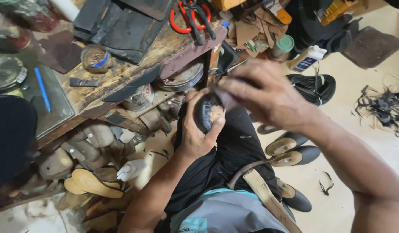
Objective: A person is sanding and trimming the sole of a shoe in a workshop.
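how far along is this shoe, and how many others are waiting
Done, by the look of it: three black shoes on lasts stand on the floor with black uppers already over them. In hand: the left hand grips a black shoe over the lap while the right hand works its edge. Left: bare wooden lasts wait under the workbench. How finished the held shoe is cannot be told.

The shoe (206, 113) sits between both hands over the lap, workbench (122, 77) left, apparently finished shoes (290, 149) right.
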